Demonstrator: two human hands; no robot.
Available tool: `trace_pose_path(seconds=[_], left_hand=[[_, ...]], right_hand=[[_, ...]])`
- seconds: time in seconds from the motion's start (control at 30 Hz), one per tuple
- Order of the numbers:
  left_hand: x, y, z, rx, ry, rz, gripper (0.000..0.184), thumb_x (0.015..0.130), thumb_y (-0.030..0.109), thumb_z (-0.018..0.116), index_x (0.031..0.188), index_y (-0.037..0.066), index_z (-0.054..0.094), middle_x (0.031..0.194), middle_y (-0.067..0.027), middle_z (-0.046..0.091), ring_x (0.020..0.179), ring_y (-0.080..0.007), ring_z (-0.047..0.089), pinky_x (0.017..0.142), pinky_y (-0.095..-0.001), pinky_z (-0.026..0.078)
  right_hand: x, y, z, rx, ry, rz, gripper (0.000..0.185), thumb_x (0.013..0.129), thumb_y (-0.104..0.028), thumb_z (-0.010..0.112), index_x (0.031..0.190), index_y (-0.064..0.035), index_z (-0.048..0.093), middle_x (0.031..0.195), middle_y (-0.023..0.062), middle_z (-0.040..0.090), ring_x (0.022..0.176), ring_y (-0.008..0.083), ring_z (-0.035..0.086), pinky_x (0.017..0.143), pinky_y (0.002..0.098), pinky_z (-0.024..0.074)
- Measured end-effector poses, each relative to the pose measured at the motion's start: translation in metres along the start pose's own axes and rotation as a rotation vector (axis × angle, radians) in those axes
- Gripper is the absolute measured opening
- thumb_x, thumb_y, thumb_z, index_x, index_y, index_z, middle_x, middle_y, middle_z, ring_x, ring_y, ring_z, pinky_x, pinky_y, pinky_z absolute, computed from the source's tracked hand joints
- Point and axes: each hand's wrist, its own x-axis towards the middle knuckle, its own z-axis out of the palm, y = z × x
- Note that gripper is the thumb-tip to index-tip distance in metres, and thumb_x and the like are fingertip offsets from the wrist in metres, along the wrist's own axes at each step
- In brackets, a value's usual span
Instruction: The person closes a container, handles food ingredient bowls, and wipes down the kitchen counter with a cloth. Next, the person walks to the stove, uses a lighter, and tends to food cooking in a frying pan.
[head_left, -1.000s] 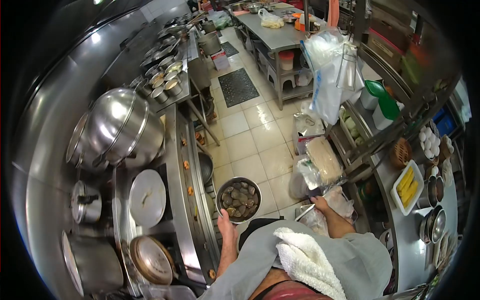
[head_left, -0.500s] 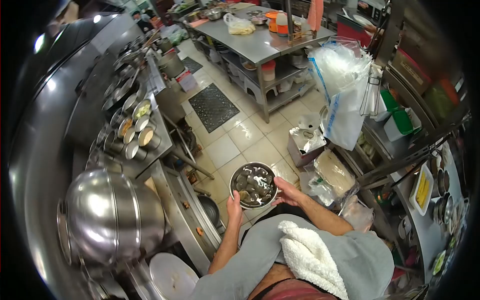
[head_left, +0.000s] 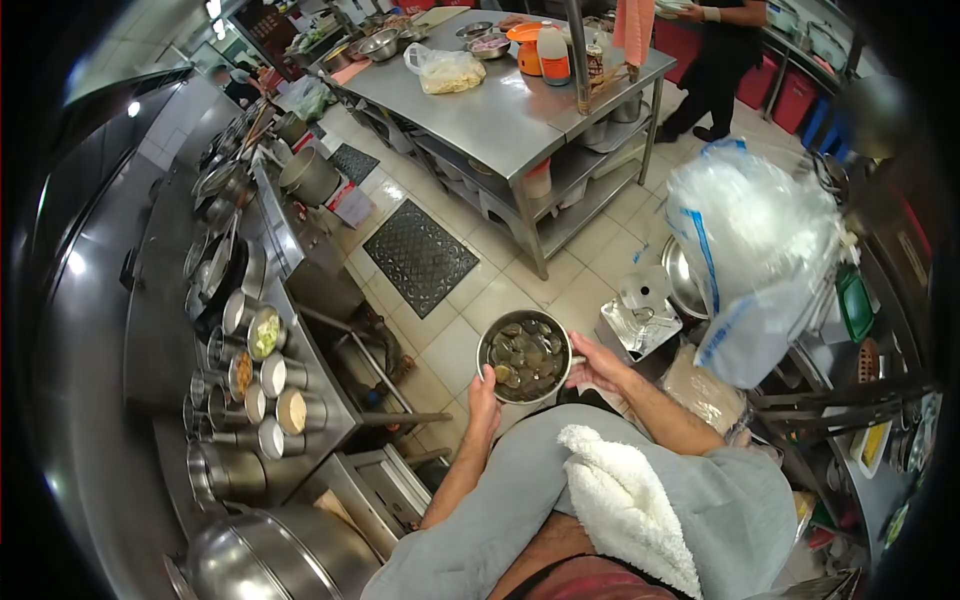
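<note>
A round metal bowl of dark shellfish in liquid is held level in front of my waist, over the tiled floor. My left hand grips its left rim, thumb on top. On the other side my right hand closes round the right edge of the bowl; some of its fingers are hidden beneath. A white towel hangs over the grey cloth at my waist.
A steel worktable stands ahead, with a black mat on the floor beside it. Small metal pots line the left counter. Plastic bags hang at right. Another person stands beyond the table.
My right hand has come from the bags at the right to the bowl, which both hands now hold. The view has shifted forward along the aisle, and another person has come into sight.
</note>
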Motion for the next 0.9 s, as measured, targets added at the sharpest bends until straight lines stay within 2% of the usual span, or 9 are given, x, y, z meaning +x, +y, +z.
trace_pose_path(seconds=[0.1,0.2,0.33,0.43,0.53,0.63,0.73,0.83,0.9], left_hand=[[0.064,0.018,-0.006,0.032,0.009,-0.045,0.035,0.092,0.031,0.045,0.111,0.003,0.047,0.099,-0.0095,0.058,0.085,-0.0192,0.060,0.065,-0.0357,0.053],[0.119,0.038,-0.003,-0.056,0.001,-0.013,0.033,0.092,0.030,0.045,0.112,0.005,0.045,0.102,-0.0091,0.057,0.086,-0.0206,0.060,0.063,-0.0371,0.054],[0.221,0.045,-0.038,-0.014,-0.074,-0.030,0.033,0.091,0.030,0.046,0.116,0.008,0.043,0.104,-0.0097,0.057,0.089,-0.0222,0.060,0.066,-0.0391,0.055],[0.293,0.057,-0.039,0.017,-0.112,0.007,0.035,0.091,0.031,0.047,0.117,0.009,0.043,0.104,-0.0097,0.056,0.087,-0.0219,0.060,0.063,-0.0376,0.055],[0.353,0.065,-0.042,0.029,-0.060,-0.051,0.035,0.090,0.031,0.048,0.118,0.010,0.042,0.105,-0.0089,0.056,0.084,-0.0214,0.060,0.058,-0.0344,0.052],[0.432,0.061,-0.053,-0.048,-0.024,-0.108,0.038,0.090,0.029,0.050,0.121,0.010,0.040,0.111,-0.0103,0.053,0.091,-0.0256,0.058,0.062,-0.0383,0.053],[0.487,0.073,-0.020,-0.027,-0.051,-0.191,0.044,0.089,0.029,0.051,0.125,0.009,0.036,0.121,-0.0130,0.046,0.102,-0.0303,0.053,0.070,-0.0443,0.053],[0.542,0.073,-0.019,-0.015,-0.090,-0.239,0.053,0.086,0.031,0.056,0.129,0.010,0.032,0.125,-0.0143,0.043,0.105,-0.0313,0.051,0.074,-0.0459,0.052],[0.579,0.073,-0.006,0.031,-0.140,-0.261,0.055,0.085,0.031,0.056,0.130,0.011,0.031,0.125,-0.0139,0.043,0.105,-0.0311,0.051,0.075,-0.0449,0.052]], right_hand=[[0.048,-0.051,-0.011,0.035,0.189,-0.061,0.053,0.089,-0.041,0.046,0.128,-0.0076,0.032,0.095,0.0094,0.048,0.074,0.0201,0.057,0.061,0.0326,0.0512],[0.105,-0.083,-0.041,0.031,0.260,-0.115,0.052,0.088,-0.040,0.049,0.126,-0.0070,0.033,0.096,0.0100,0.049,0.073,0.0201,0.057,0.062,0.0327,0.0512],[0.171,-0.122,-0.070,0.078,0.391,-0.105,0.048,0.089,-0.035,0.047,0.125,-0.0061,0.033,0.096,0.0117,0.050,0.073,0.0218,0.057,0.063,0.0345,0.0510],[0.229,-0.146,-0.094,0.131,0.474,-0.133,0.048,0.090,-0.035,0.047,0.125,-0.0059,0.032,0.096,0.0129,0.050,0.073,0.0229,0.057,0.063,0.0360,0.0506],[0.281,-0.169,-0.111,0.171,0.551,-0.164,0.047,0.090,-0.035,0.046,0.124,-0.0063,0.033,0.096,0.0136,0.049,0.073,0.0235,0.057,0.062,0.0362,0.0506],[0.335,-0.183,-0.131,0.175,0.659,-0.170,0.049,0.089,-0.036,0.048,0.125,-0.0069,0.033,0.093,0.0128,0.050,0.071,0.0225,0.058,0.058,0.0347,0.0508],[0.376,-0.201,-0.146,0.150,0.793,-0.141,0.051,0.087,-0.037,0.050,0.124,-0.0054,0.037,0.096,0.0133,0.051,0.072,0.0199,0.058,0.057,0.0332,0.0505],[0.428,-0.204,-0.168,0.136,0.899,-0.195,0.045,0.085,-0.030,0.052,0.121,-0.0049,0.040,0.088,0.0118,0.056,0.061,0.0192,0.057,0.050,0.0328,0.0498],[0.451,-0.214,-0.169,0.377,0.773,-0.461,0.041,0.083,-0.023,0.055,0.117,-0.0017,0.047,0.088,0.0101,0.060,0.068,0.0175,0.059,0.054,0.0317,0.0499]])
